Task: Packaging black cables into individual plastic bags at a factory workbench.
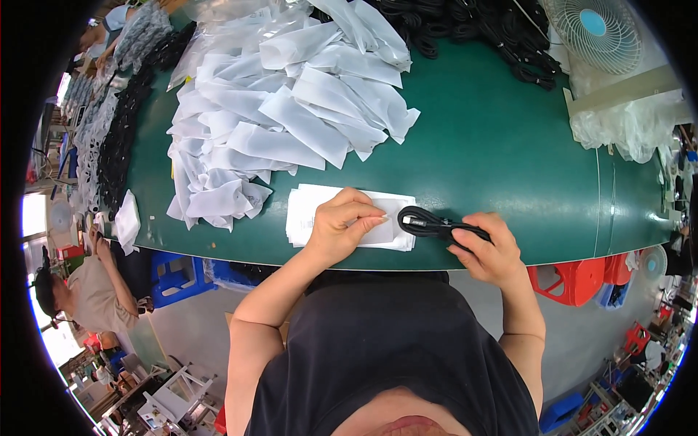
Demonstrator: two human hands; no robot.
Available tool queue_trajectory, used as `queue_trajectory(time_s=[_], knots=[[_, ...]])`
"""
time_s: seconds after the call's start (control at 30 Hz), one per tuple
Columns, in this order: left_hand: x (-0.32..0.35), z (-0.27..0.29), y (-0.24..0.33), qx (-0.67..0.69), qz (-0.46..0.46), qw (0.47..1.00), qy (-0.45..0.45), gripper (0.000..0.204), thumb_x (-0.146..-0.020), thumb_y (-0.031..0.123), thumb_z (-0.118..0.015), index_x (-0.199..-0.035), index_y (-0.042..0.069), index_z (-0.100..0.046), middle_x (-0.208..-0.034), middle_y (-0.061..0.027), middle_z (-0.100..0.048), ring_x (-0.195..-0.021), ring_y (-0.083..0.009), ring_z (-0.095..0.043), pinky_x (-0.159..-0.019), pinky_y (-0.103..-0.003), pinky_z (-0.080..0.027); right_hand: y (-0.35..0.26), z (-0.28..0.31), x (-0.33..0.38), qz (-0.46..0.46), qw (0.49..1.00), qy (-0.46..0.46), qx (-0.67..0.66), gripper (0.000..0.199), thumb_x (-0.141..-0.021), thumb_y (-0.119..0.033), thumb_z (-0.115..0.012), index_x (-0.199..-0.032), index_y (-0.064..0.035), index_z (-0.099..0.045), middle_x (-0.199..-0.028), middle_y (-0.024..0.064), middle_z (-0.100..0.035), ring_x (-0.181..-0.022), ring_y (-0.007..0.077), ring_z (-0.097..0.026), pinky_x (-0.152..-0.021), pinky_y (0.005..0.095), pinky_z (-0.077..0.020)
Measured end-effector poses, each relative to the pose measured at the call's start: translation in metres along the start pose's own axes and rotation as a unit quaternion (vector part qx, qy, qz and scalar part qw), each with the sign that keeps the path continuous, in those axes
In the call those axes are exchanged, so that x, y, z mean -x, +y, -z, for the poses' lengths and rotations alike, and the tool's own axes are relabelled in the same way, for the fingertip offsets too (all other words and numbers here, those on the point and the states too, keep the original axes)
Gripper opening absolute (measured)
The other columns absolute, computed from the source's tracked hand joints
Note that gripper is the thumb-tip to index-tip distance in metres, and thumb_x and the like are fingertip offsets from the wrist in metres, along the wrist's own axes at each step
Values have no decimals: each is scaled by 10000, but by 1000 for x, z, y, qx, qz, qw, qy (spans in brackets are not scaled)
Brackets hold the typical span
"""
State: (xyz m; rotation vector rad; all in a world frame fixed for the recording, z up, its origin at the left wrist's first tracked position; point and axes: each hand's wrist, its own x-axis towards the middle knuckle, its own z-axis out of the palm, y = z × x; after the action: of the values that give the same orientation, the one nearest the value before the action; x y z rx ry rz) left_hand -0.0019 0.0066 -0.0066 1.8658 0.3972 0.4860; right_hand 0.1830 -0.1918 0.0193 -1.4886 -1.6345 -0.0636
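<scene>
My right hand [491, 249] grips a coiled black cable [425, 221] near the front edge of the green table [502, 145], with the coil's loop pointing left. My left hand [342, 221] pinches the top white bag of a small flat stack [320, 211] that lies in front of me. The cable's loop sits right at the open end of that bag, near my left fingertips. Whether the cable is inside the bag I cannot tell.
A large heap of white bags [291, 109] covers the table's left and middle. Black cable bundles [472, 33] lie at the back, more along the left edge [123, 145]. A white fan [592, 29] stands back right. Another person [87, 291] sits at left; red stools [574, 280] stand below.
</scene>
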Motion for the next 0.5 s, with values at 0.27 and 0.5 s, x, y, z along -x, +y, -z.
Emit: queue_trajectory(time_s=[0.27, 0.5], knots=[[2, -1, -4, 124, 14, 992, 14, 72, -786, 15, -705, -857, 25, -696, -849, -50, -601, -741, -131, -549, -636, -244, -431, -5, 2, -19, 18, 997, -69, 14, 415, -651, -45, -792, -1024, -27, -612, -918, 148, -554, -653, 260, -576, -535, 335, -483], [0, -8, 0, 135, -14, 989, 51, 73, -794, 15, -697, -864, 36, -697, -898, -60, -580, -779, -135, -550, -665, -243, -439, -25, -1, -43, -2, 994, -75, 83, 353, -685, -70, -775, -992, -27, -605, -874, 130, -543, -616, 236, -579, -515, 328, -489]])
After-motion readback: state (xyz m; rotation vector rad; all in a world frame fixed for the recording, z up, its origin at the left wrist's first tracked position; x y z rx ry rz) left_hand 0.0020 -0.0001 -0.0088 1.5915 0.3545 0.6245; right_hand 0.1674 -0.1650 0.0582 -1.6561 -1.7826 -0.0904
